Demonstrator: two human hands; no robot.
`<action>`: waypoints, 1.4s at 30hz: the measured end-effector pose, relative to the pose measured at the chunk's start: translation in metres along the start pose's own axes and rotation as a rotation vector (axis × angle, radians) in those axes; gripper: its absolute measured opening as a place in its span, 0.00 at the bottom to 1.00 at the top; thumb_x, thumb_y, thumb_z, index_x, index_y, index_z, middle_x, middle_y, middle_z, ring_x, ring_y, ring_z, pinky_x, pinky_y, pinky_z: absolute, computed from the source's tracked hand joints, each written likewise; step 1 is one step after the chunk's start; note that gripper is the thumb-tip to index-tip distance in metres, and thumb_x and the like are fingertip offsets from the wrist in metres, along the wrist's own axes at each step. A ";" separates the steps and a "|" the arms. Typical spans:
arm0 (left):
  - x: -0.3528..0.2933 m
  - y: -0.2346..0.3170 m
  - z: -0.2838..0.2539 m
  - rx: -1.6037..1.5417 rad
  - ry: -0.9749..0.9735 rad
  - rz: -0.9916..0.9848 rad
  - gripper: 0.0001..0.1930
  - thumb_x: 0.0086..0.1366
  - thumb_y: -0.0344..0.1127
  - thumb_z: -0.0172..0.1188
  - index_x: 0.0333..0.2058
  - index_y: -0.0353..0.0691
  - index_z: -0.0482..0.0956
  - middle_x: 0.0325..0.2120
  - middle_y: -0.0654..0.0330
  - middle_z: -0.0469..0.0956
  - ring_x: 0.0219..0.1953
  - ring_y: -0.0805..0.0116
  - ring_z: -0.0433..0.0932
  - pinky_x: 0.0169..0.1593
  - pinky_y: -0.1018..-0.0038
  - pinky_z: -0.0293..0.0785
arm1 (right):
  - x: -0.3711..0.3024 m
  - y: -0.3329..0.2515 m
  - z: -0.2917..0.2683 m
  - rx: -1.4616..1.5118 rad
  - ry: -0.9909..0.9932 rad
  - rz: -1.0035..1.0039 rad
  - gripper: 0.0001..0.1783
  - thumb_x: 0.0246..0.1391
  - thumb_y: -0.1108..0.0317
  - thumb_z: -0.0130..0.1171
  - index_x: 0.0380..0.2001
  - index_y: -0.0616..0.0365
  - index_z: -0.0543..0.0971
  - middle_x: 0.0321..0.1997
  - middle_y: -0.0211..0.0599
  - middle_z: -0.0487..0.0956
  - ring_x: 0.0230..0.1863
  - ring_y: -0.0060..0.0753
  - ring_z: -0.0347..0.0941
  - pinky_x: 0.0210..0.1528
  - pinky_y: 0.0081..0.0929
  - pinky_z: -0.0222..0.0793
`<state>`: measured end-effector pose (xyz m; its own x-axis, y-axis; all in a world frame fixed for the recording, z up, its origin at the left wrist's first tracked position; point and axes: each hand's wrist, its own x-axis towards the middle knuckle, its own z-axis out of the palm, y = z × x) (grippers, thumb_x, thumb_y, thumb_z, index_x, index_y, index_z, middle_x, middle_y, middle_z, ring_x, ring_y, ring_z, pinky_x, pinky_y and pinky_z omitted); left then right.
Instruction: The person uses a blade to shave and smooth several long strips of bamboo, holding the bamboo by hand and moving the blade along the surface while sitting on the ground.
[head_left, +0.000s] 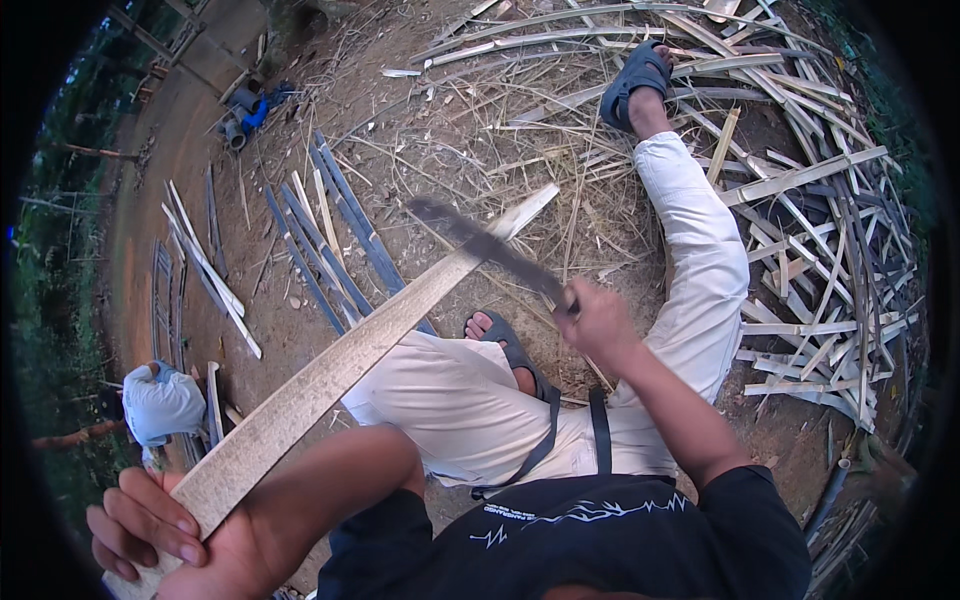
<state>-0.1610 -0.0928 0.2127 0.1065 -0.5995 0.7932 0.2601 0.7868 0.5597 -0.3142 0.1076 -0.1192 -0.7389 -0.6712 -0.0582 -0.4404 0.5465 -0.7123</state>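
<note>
A long pale bamboo strip (345, 362) slants from the lower left up to the middle, across my left thigh. My left hand (160, 525) is wrapped around its near end. In my right hand (598, 325) is the handle of a machete, held closed. The dark machete blade (500, 250) crosses over the strip near its far end, slightly blurred by motion. Whether the edge touches the strip I cannot tell. Beyond the blade, the strip's tip looks whiter and narrower.
Dark bamboo strips (350, 215) lie on the ground left of centre, pale ones (215, 270) farther left. Split pieces (800, 300) pile up at the right. Thin shavings (580, 190) cover the dirt ahead, near my outstretched sandalled foot (640, 85). Another person (165, 405) is at the left.
</note>
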 end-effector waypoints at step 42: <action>0.052 -0.029 -0.062 -0.529 -0.149 -0.280 0.34 0.67 0.71 0.37 0.21 0.45 0.63 0.06 0.70 0.56 0.09 0.80 0.54 0.17 0.81 0.53 | 0.022 0.023 0.008 0.089 0.024 0.060 0.12 0.47 0.67 0.64 0.31 0.59 0.74 0.21 0.46 0.76 0.24 0.51 0.78 0.28 0.42 0.72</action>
<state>-0.1038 -0.1555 0.2229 -0.1605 -0.7158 0.6796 0.7036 0.3999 0.5874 -0.3368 0.1018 -0.1425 -0.7750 -0.6260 -0.0870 -0.3487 0.5383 -0.7672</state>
